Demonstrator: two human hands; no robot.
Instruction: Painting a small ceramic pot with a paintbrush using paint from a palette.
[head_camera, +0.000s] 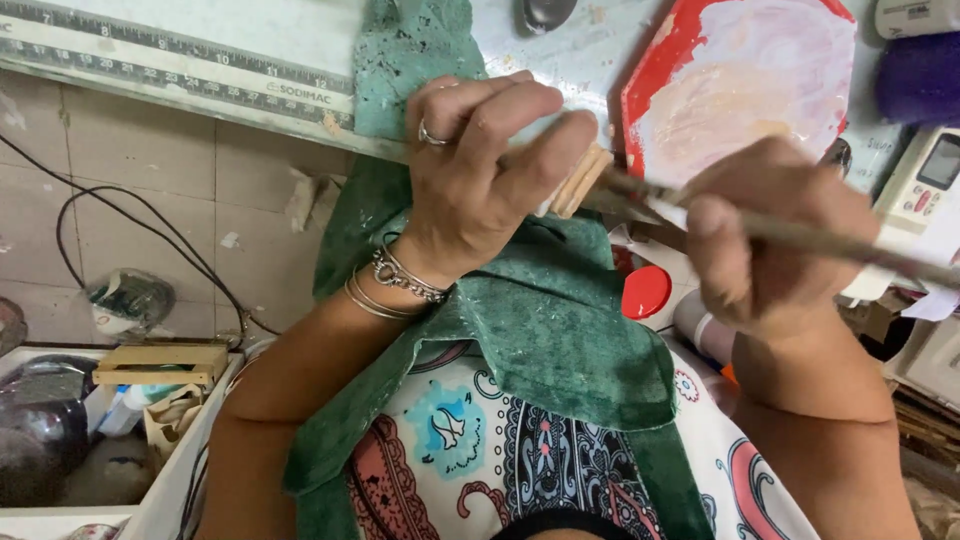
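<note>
Hold: while my left hand (480, 170) keeps its grip closed around the small wooden piece (580, 180) above the green cloth (560, 330), I keep it steady.
Brush: my right hand (770, 240) pinches the paintbrush (820, 238); light strokes seem best.
Palette (740, 80): on the surface, just beyond.

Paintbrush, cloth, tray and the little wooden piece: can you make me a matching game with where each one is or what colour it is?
Things:
1. paintbrush
2. wooden piece
3. cloth
4. tray

Matches:
A. green, draped over the table edge and the lap
B. red rim, smeared with pale paint
C. held in the right hand
D. held in the left hand

Pairs: 1-C, 2-D, 3-A, 4-B
</note>
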